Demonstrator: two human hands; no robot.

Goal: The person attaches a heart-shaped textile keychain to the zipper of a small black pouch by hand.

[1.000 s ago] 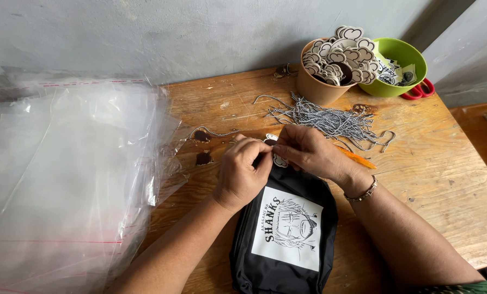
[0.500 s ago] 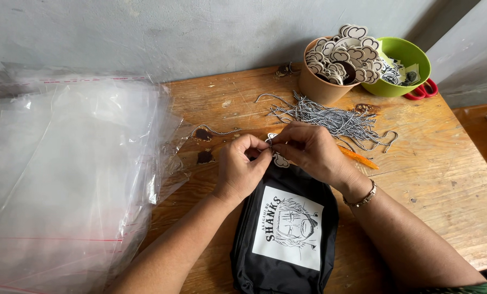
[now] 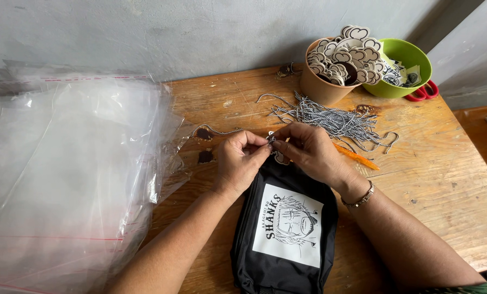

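Both hands pinch a cord end at the bag's top, mid frame.
L hand (image 3: pixel 242 163) & R hand (image 3: pixel 309 153) grip the cord (image 3: pixel 269 139) tight w/ fingertips; bag (image 3: pixel 287 228) lies flat so it stays put; spare cords (image 3: pixel 336 121) wait close, upper right.

Soft, even daylight — sharp focus, faint shadows, mild glare on plastic.

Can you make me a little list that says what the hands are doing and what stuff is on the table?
left hand: pinching a speckled cord end at the top of the black pouch
right hand: fingertips meet the left hand's at the same spot
cord pile: loose, behind the hands
brown cup: full of white cut-out tags
green bowl: beside the cup, at the wall
red scissors: beside the bowl
orange tool: lies right of the hands
clear bags: stacked at the left
table: wooden
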